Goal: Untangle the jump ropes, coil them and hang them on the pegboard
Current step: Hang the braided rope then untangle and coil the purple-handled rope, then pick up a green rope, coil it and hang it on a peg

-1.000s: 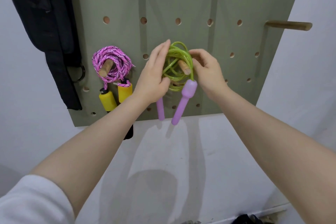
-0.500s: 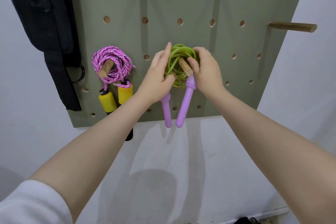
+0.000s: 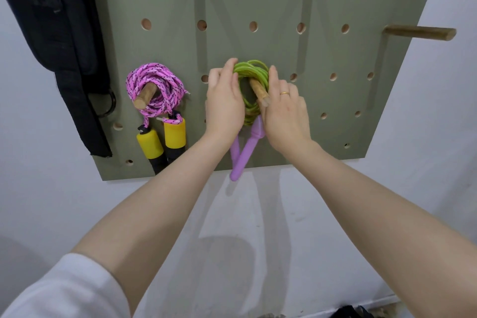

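Pegboard [image 3: 284, 2], sage green and dotted with holes, fills the wall in front of you, and both your hands are up against it. Your left hand [image 3: 224, 103] lies along the left side of the green jump rope coil [image 3: 254, 73], fingers nearly straight and touching the loops near the top. Your right hand [image 3: 285, 113], with a gold ring [image 3: 284, 93] on one finger, lies against the right side of the coil, fingers extended; you are pressing rather than gripping, as far as the view shows. The coil hangs around a wooden peg [image 3: 259, 91] that pokes out between your hands. Its two lilac handles [image 3: 245, 152] dangle below, crossing near the board's lower edge. Off to the left, the pink braided jump rope [image 3: 154, 90] already hangs coiled on its own peg [image 3: 145, 97], its yellow handles [image 3: 161, 138] hanging side by side beneath. A bare peg [image 3: 420, 33] sticks out at the right. A black strap [image 3: 64, 46] hangs beside the board's left edge.
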The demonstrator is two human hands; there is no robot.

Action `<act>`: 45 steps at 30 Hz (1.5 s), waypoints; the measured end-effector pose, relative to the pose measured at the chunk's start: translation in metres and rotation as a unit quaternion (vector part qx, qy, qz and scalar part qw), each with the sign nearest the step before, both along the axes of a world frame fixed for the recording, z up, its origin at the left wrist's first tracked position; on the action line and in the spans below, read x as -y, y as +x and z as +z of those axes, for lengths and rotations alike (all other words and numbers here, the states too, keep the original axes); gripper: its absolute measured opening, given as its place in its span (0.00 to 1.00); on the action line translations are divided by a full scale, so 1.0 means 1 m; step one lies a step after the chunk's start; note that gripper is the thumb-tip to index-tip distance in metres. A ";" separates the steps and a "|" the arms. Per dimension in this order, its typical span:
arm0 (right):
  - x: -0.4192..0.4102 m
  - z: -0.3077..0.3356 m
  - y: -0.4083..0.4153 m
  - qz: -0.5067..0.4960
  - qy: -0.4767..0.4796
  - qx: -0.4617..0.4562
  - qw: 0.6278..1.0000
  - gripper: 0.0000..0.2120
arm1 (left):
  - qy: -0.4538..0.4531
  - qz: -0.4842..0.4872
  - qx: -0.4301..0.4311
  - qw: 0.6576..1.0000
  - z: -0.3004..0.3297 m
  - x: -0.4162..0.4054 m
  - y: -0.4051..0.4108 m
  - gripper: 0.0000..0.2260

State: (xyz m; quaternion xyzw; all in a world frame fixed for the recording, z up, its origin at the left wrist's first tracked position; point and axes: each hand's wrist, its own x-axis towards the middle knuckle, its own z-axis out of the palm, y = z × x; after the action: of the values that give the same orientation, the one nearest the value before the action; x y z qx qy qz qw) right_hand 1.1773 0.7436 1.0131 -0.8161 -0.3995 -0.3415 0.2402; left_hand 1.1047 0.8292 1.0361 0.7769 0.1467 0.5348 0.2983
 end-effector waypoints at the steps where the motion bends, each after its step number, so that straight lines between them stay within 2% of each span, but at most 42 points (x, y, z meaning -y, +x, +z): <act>1: -0.001 -0.001 -0.001 -0.020 -0.007 -0.004 1.000 0.29 | 0.019 0.015 -0.013 1.000 -0.003 0.004 0.001 0.18; 3: 0.000 -0.003 -0.005 -0.035 -0.018 -0.043 0.998 0.31 | 0.099 0.119 -0.066 0.986 -0.009 0.008 0.002 0.23; 5: 0.003 -0.003 -0.008 0.005 -0.015 -0.103 0.995 0.33 | 0.175 0.186 -0.128 0.958 -0.014 0.005 -0.002 0.25; 6: 0.006 -0.002 -0.010 0.036 -0.007 -0.135 0.990 0.35 | 0.194 0.181 -0.156 0.952 -0.017 0.003 -0.005 0.26; 8: 0.012 -0.003 -0.013 0.081 0.015 -0.181 0.980 0.39 | 0.192 0.112 -0.178 0.959 -0.020 0.000 -0.013 0.29; 10: 0.018 -0.003 -0.018 0.099 0.045 -0.218 0.970 0.42 | 0.162 0.033 -0.165 0.972 -0.018 0.004 -0.021 0.32; 13: 0.022 0.002 -0.026 0.114 0.111 -0.259 0.953 0.44 | 0.145 0.010 -0.148 0.978 -0.010 0.012 -0.029 0.34; 17: 0.033 0.011 -0.032 0.112 0.122 -0.217 0.962 0.45 | 0.158 -0.001 -0.166 0.973 -0.002 0.019 -0.042 0.37; 20: 0.049 0.007 -0.039 0.144 0.126 -0.178 0.965 0.44 | 0.175 -0.028 -0.147 0.973 -0.003 0.032 -0.058 0.37; 23: 0.076 -0.015 -0.044 0.168 0.124 -0.141 0.968 0.38 | 0.261 -0.015 -0.084 0.962 -0.019 0.046 -0.078 0.31; 25: 0.100 -0.041 -0.043 0.149 0.107 -0.138 0.973 0.34 | 0.318 -0.009 -0.068 0.946 -0.043 0.056 -0.085 0.25; 27: 0.127 -0.075 -0.042 0.114 0.065 -0.163 0.978 0.30 | 0.350 -0.037 -0.108 0.930 -0.079 0.071 -0.088 0.22; 30: 0.172 -0.132 -0.044 0.067 -0.036 -0.226 0.971 0.25 | 0.357 -0.095 -0.230 0.900 -0.146 0.102 -0.089 0.19; 33: 0.222 -0.193 -0.050 0.045 -0.157 -0.299 0.940 0.22 | 0.295 -0.137 -0.349 0.879 -0.212 0.142 -0.091 0.21; 35: 0.257 -0.233 -0.056 0.030 -0.226 -0.367 0.902 0.22 | 0.225 -0.148 -0.420 0.867 -0.253 0.171 -0.095 0.22; 38: 0.310 -0.292 -0.069 0.009 -0.252 -0.481 0.840 0.29 | 0.160 -0.159 -0.509 0.830 -0.311 0.208 -0.101 0.24; 41: 0.357 -0.354 -0.078 -0.011 -0.297 -0.537 0.790 0.34 | 0.133 -0.169 -0.560 0.800 -0.368 0.238 -0.106 0.24; 45: 0.393 -0.453 -0.084 -0.062 -0.396 -0.556 0.729 0.26 | 0.093 -0.186 -0.604 0.769 -0.455 0.265 -0.122 0.21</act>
State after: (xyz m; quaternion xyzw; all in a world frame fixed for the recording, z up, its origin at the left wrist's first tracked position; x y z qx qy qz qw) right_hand 1.0933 0.3508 0.5602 -0.9043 -0.2419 0.3478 0.0525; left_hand 0.9830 0.5638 0.5808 0.9757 0.0994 -0.0996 0.1682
